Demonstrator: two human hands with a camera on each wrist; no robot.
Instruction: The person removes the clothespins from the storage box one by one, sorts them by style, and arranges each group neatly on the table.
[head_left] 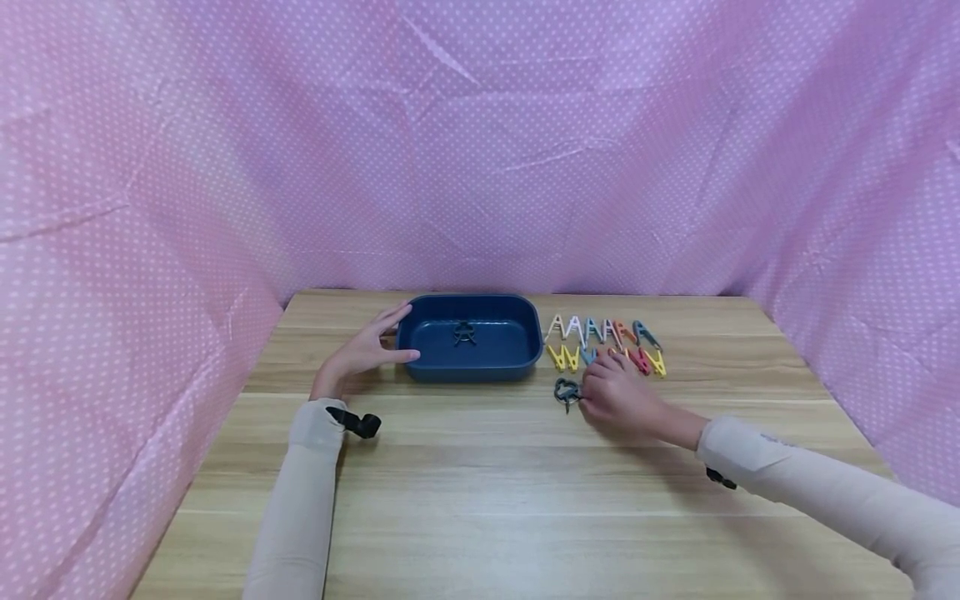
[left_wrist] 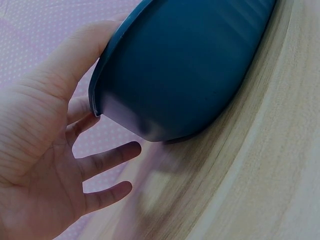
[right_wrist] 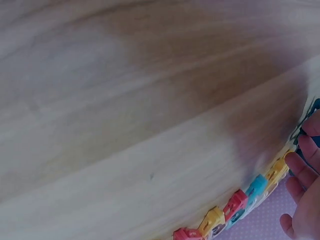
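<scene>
A deep blue basin (head_left: 469, 374) stands on the table with my left hand (head_left: 367, 344) at its left end. The fingers of that hand are spread and fairly straight, the thumb lying over the rim; two lower fingers stand off the wall in the left wrist view. Inside the basin lies a small dark clip with a looped outline (head_left: 464, 333). My right hand (head_left: 618, 393) pinches a similar dark looped clip (head_left: 567, 392) by its right side, between thumb and forefinger. This clip is low over the wood, in front of the clothespins, and partly hidden in the right wrist view.
Two rows of coloured clothespins stretch right of the basin: white, blue and orange ones (head_left: 591, 330) behind, yellow (head_left: 564, 358) and red ones (head_left: 640, 360) in front. My right hand covers part of the front row. A pink dotted curtain (head_left: 480, 167) hangs behind the wooden table (head_left: 465, 492).
</scene>
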